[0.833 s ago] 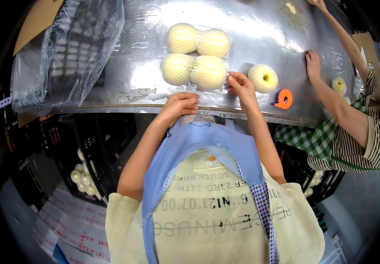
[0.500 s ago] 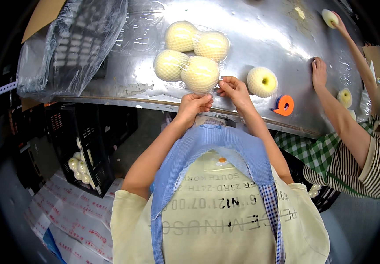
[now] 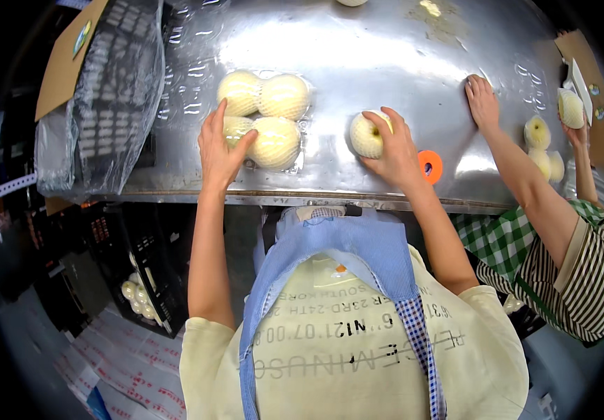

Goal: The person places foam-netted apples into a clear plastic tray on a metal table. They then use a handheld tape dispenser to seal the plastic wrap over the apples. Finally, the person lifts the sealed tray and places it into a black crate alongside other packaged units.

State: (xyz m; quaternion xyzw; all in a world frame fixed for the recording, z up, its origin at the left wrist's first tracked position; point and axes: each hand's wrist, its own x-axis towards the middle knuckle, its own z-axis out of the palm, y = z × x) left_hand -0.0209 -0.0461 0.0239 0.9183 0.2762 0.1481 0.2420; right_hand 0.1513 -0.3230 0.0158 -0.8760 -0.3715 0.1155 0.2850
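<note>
Four-sided in outline, a pack of pale yellow fruit (image 3: 276,143) in white foam nets lies on the metal table under clear film. My left hand (image 3: 219,150) grips its left side, with fingers and thumb around the near left fruit. A single fruit in a foam net (image 3: 365,136) stands farther right. My right hand (image 3: 398,150) holds it from the right, thumb at the front and fingers over the top. Just right of that hand lies an orange ring-shaped tape dispenser (image 3: 429,166).
Clear plastic trays in a film-lined box (image 3: 109,105) stand at the left of the metal table (image 3: 330,185). A co-worker's hand (image 3: 482,105) rests on the table at right; another hand holds a netted fruit (image 3: 570,108). Below left, a black crate (image 3: 165,280) contains netted fruit.
My hands have parted from the pack's near edge. The left has gone to the pack's left side, the right onto the single fruit. The pack sits farther left in view.
</note>
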